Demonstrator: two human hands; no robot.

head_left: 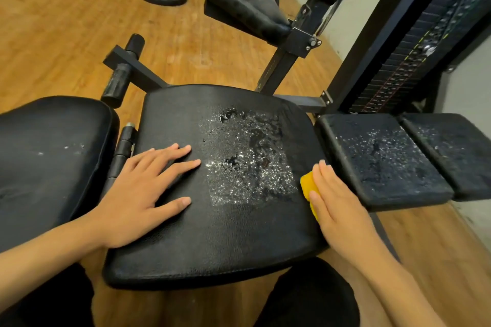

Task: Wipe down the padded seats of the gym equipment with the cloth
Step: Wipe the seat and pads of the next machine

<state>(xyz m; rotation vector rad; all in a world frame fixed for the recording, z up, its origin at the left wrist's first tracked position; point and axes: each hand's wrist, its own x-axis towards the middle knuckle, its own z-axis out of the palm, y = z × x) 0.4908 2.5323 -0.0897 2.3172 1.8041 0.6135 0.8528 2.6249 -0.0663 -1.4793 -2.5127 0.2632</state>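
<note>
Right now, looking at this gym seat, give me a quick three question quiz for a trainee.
1. True or false: the left hand holds the yellow cloth.
2. Where on the middle seat do the wet droplets sit: A) front edge nearest the person, B) centre to right side, C) far left corner?
3. Fill in: the small pad to the right of the seat looks ____ with droplets.

Key:
1. False; it lies under the right hand, while the left rests flat on the seat.
2. B
3. speckled
</note>
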